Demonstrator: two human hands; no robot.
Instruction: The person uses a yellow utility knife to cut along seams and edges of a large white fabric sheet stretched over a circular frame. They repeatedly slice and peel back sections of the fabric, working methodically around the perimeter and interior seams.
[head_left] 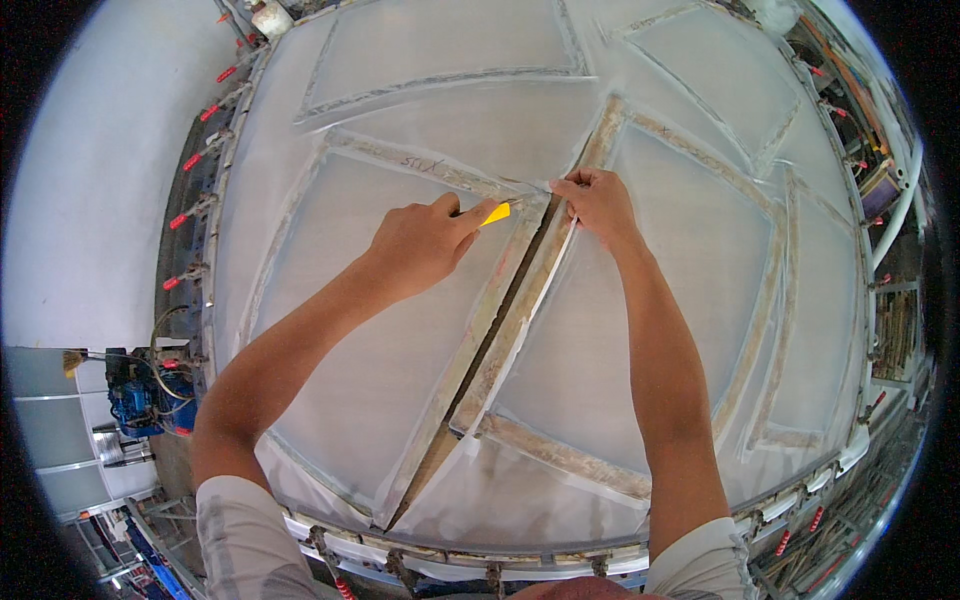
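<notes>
My left hand (pixel 425 240) grips a yellow utility knife (pixel 494 214), its tip beside the upper end of a long dark slit (pixel 510 295). My right hand (pixel 595 205) pinches the edge of translucent film (pixel 545 186) just right of the knife, at the seam between two framed panels. The film lies over the large pale worktop (pixel 420 110), with light strips (pixel 540 330) outlining the panels under it. The slit runs from between my hands down toward the near edge, widening into a brown gap at the bottom. Handwritten marks show on the upper left strip.
Red-handled toggle clamps (pixel 205 160) line the worktop's rim. Blue machinery (pixel 140 400) with hoses stands at the left, beside a white surface (pixel 90 220). A white pipe (pixel 895 210) and stacked material (pixel 895 335) are at the right.
</notes>
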